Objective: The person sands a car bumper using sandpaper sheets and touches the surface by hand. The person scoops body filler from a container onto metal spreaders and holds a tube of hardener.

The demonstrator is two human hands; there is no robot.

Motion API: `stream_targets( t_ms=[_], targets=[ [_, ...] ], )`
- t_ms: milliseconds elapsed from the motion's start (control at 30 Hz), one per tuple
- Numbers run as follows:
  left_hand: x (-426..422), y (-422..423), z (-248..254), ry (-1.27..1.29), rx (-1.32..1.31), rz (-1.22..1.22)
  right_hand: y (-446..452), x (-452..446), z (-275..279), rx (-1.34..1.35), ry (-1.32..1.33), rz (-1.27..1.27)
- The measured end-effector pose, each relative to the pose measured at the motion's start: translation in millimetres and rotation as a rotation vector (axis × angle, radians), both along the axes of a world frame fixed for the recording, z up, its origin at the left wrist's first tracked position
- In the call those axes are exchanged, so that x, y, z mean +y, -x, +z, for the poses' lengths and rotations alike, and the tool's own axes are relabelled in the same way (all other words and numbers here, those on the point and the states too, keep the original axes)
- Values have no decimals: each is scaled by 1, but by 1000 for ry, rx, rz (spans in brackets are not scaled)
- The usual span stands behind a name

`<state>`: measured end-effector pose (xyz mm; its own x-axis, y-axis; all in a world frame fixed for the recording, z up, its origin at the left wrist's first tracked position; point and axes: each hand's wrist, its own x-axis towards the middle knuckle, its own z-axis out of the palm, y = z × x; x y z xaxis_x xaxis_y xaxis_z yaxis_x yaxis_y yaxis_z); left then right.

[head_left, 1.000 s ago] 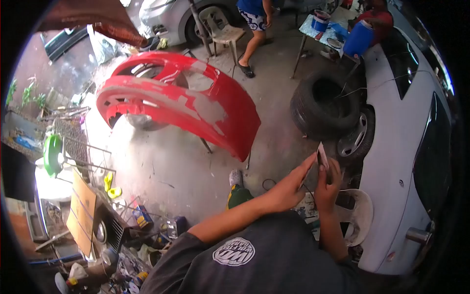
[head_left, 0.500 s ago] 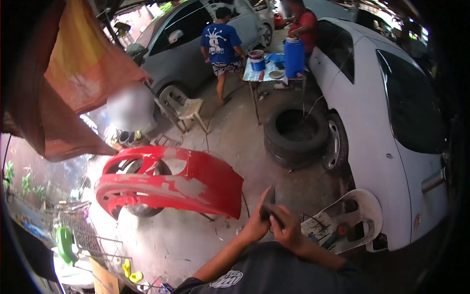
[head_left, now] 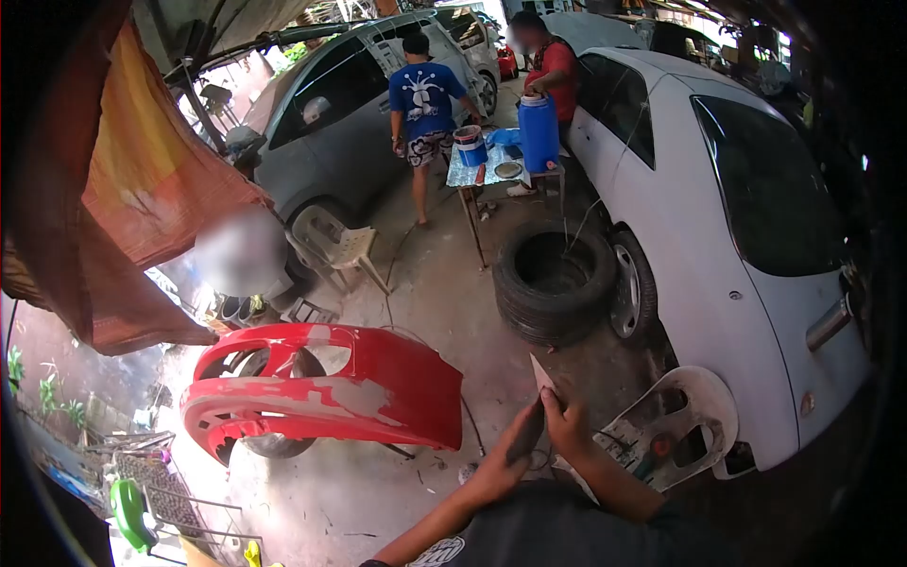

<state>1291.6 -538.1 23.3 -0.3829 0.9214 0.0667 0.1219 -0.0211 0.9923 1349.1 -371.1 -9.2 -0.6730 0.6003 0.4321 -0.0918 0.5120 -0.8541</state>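
Close in front of my body, my left hand [head_left: 501, 463] and my right hand [head_left: 567, 425] meet, both closed. A thin sheet that looks like sandpaper [head_left: 541, 373] sticks up from my right fingers, its pale side showing. My left fingers close around a dark strip of sandpaper [head_left: 527, 431]; whether it is the same sheet I cannot tell. Ahead and to the left is a red car bumper [head_left: 331, 392] with grey sanded patches, propped above the floor. Neither hand touches it.
A plastic chair [head_left: 704, 402] with tools on it stands at my right, beside a pale car [head_left: 690, 255]. Stacked tires [head_left: 557, 312] lie ahead. Beyond are a table [head_left: 463, 175] with a blue jug [head_left: 539, 132], another plastic chair [head_left: 354, 248] and two people.
My view has tilted up slightly. The sheet in my hands has turned from its dark side to a pale pointed end. The person in blue has stepped farther away.
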Motion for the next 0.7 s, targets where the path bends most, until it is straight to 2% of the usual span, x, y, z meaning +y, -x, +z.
stream_targets(
  t_ms=[67, 167, 267, 367, 467, 567, 600, 700],
  targets=[
    [-1, 8, 0, -21, -35, 28, -5, -3, 22, 41, -134, -24],
    [0, 11, 5, -36, 153, -8, -5, 1, 31, 39, -69, 45],
    [0, 7, 3, -56, 110, 10, -4, 1, 27, 38, -88, 77],
    [-7, 12, 14, -32, -203, 67, -14, -5, 22, 35, -200, 27],
    [-22, 26, 13, -86, -102, -45, -30, -11, 48, 69, -332, 62],
    [-31, 27, 27, 71, 81, -122, -22, 6, 53, 67, -298, 30],
    [-33, 26, 26, 31, 25, -100, -18, 11, 49, 77, -244, -16],
    [-30, 32, 12, -62, -92, 27, -29, 0, 48, 13, -366, 32]
  ],
)
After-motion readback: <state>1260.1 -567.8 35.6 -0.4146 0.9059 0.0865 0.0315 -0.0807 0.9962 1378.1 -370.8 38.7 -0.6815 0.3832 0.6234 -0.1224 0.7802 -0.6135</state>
